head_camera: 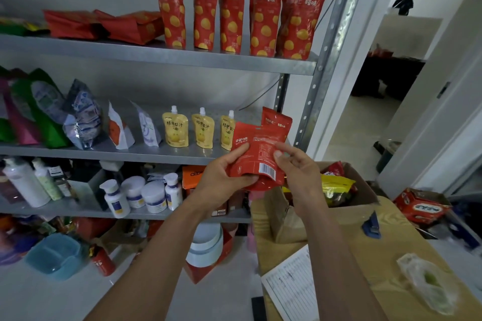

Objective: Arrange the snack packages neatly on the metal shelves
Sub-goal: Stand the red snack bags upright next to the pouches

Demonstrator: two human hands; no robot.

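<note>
Up front, the left hand (224,177) grips the lower left of a red pouch (257,156), thumb on its face and fingers curled under the bottom edge. The right hand (300,172) pinches the pouch's right side, thumb on top.

The pouch is in the air, in front of the right end of the middle shelf (130,154). Its back faces me: white barcode, small print, glossy crinkly foil. At least one more red pouch is tucked behind it, logo peeking out on the left. Another one (276,120) sticks up behind at the top right, and I can't tell if it's held or standing on the shelf.

Just right of the hands there's an open cardboard box (284,219) with snack bags in it, a yellow bag (336,185) on top plus some red ones.

At the right end of the top shelf (156,57), five dotted pouches (230,13) stand upright in a row, with two flat pouches (104,23) to their left. Three yellow spout pouches (202,129) stand on the middle shelf, just left of the held one.
</note>
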